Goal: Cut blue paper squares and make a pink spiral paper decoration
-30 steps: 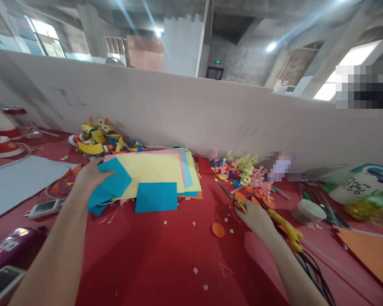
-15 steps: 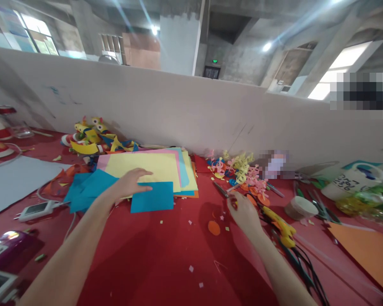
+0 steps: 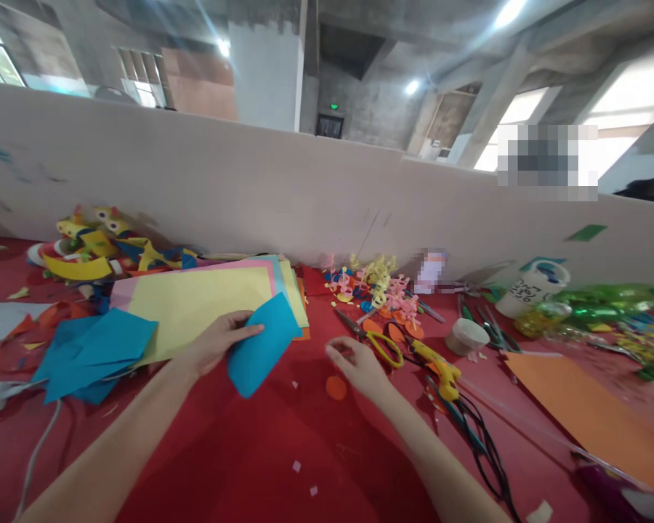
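A blue sheet of paper (image 3: pixel 265 345) is raised off the table at a tilt. My left hand (image 3: pixel 223 341) pinches its left edge between thumb and fingers. My right hand (image 3: pixel 354 363) hovers over the red table (image 3: pixel 283 436), to the right of the blue sheet and apart from it. Its fingers curve loosely and I see nothing in them. Just beyond that hand lie yellow-handled scissors (image 3: pixel 385 349), with an orange paper disc (image 3: pixel 336 388) below the fingers.
Several blue sheets (image 3: pixel 98 349) and a yellow paper stack (image 3: pixel 201 298) lie left. Curly paper pieces (image 3: pixel 386 283) sit at the partition. A yellow glue gun (image 3: pixel 439 369) with a black cable, a white tub (image 3: pixel 467 336) and orange paper (image 3: pixel 588 414) are on the right.
My left hand has taken hold of the blue sheet and lifted it off the table. My right hand has come away from the scissors, toward the sheet. The view has turned right.
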Available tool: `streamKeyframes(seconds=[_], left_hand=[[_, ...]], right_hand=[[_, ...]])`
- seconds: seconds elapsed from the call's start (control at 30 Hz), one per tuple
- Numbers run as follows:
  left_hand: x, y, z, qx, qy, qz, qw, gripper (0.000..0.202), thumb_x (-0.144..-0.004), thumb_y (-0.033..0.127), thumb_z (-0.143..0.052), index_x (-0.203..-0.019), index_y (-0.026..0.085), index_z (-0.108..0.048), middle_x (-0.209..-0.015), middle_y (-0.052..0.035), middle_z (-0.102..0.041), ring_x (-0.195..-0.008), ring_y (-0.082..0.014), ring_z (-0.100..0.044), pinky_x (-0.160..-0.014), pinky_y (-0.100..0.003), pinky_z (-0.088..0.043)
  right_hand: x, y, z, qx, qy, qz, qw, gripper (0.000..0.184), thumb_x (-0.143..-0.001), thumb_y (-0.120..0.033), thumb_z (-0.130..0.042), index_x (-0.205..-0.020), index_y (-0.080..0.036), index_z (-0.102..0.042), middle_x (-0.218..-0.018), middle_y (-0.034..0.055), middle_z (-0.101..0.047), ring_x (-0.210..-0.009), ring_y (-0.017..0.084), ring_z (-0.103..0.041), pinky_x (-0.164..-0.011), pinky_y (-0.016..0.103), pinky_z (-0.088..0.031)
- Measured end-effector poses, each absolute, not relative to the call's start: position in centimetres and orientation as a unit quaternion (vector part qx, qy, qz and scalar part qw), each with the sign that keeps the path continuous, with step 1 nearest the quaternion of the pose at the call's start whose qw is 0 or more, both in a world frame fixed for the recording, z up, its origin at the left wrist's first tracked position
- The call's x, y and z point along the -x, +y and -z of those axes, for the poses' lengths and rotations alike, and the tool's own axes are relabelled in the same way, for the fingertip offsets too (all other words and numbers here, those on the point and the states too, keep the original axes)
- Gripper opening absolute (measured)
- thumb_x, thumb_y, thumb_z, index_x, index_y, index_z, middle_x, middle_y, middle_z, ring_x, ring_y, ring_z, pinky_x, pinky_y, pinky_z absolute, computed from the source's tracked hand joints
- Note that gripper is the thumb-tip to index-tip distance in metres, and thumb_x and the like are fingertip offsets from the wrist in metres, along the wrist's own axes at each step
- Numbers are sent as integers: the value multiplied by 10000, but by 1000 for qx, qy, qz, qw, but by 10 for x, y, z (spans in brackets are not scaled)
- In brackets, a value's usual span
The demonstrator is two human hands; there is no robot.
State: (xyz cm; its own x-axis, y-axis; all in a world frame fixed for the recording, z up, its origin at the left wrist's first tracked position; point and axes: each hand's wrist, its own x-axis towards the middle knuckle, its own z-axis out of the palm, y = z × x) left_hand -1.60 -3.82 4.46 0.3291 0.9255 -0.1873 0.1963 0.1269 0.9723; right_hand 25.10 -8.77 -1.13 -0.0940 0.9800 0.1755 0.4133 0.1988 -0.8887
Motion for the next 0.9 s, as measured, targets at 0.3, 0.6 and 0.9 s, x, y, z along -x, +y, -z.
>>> streamKeyframes(seconds=[0.3, 0.6, 0.9], left_hand=[[-50, -76, 5, -368, 435, -410, 712, 336, -600, 382, -775, -829, 141, -722, -739, -70, -744, -641, -204, -656, -703, -349, -516], [-46, -75, 10, -353, 462, -439, 685, 383, -588, 433, -767, -819, 132, -714, -661, -47, -711, -580, -180, -606, -594, -289, -474], [-40, -71, 9, -364, 425, -397, 727, 572, -664, 579, -640, -1059, 166, -657, -699, -35, -674, -674, -187, -601, -594, -268, -456]], right_hand=[[-237, -91, 21, 410, -538, -572, 465, 400, -665, -485, -707, -906, -172, -645, -973, 85, -701, -874, 260, -647, -835, 432, -489], [-240, -94, 31, 362, -582, -554, 472, 374, -763, -364, -640, -1116, -250, -594, -1150, 56, -640, -1033, 234, -598, -918, 427, -450], [-246, -94, 32, 392, -683, -434, 438, 336, -822, -188, -429, -997, -286, -698, -1075, 37, -650, -1006, 208, -590, -885, 377, -454]])
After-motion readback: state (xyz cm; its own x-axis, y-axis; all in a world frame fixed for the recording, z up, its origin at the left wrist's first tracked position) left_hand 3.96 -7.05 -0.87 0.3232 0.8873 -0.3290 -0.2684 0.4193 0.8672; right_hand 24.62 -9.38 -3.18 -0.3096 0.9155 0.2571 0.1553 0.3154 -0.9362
